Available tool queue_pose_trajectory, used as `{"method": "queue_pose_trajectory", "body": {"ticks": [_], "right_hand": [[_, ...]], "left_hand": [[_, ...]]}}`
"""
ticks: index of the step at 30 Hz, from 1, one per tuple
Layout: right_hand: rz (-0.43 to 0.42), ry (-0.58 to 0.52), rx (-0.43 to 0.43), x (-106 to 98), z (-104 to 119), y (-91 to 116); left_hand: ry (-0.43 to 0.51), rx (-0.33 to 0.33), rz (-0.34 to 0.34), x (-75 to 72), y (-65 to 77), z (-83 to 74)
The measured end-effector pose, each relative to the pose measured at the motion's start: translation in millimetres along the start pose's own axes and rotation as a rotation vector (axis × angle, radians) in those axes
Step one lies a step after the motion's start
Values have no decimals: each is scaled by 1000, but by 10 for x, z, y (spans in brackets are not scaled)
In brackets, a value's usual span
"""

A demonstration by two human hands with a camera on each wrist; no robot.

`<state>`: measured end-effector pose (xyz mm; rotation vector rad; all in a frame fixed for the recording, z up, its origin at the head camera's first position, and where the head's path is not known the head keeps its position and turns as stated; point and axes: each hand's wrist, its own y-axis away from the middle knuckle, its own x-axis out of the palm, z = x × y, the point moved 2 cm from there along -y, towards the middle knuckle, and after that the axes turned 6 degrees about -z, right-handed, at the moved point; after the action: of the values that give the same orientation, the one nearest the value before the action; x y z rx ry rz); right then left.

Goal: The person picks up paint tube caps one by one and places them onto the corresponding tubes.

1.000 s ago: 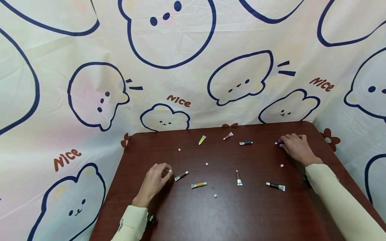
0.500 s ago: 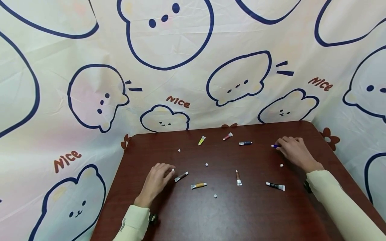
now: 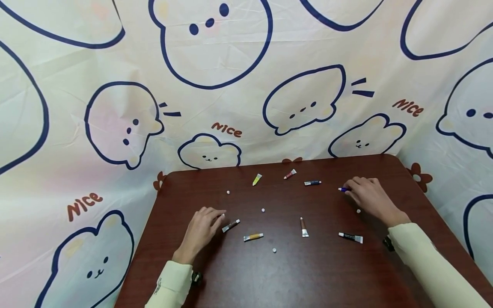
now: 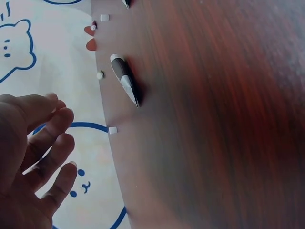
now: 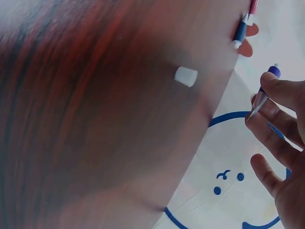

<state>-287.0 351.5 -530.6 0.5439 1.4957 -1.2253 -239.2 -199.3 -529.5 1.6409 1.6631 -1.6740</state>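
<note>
My right hand (image 3: 367,196) pinches a purple paint tube (image 5: 272,72) between thumb and fingers, its narrow tip pointing left in the head view. The tube's silver end shows below the thumb in the right wrist view. At the left, my left hand (image 3: 199,233) pinches a small white cap (image 3: 223,215) at its fingertips; in the left wrist view the fingers hide it. A dark brown paint tube (image 3: 231,226) lies just right of that hand. On the table close to my right hand sits another white cap (image 3: 358,211).
Across the brown table (image 3: 308,273) lie a yellow tube (image 3: 256,179), a red tube (image 3: 290,174), a dark blue tube (image 3: 312,183), an ochre tube (image 3: 253,237), a light brown tube (image 3: 304,227) and a black tube (image 3: 351,238). Loose white caps (image 3: 263,210) lie among them. A printed cloth (image 3: 215,107) hangs behind.
My right hand has moved left and slightly nearer with the purple tube. My left hand has shifted a little to the right with the cap. The tubes on the table stay put.
</note>
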Motion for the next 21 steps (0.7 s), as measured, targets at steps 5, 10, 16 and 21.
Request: {"method": "queue_pose_trajectory", "body": {"ticks": [5,10,16,21], "right_hand": [[-15,6,-15,-41,74,-34],[-30,-4,-31,-74,163,-35],[-40,-2,-56,-70,271,-24],[-53,-15,-90,-65,362,-22]], "left_hand": [[-11,4,2,1,-15,-22],[-1,22,-12,2,-36,-39],[25,-24,22,17,-70,-69],[47,-52,52,46,-86,-115]]}}
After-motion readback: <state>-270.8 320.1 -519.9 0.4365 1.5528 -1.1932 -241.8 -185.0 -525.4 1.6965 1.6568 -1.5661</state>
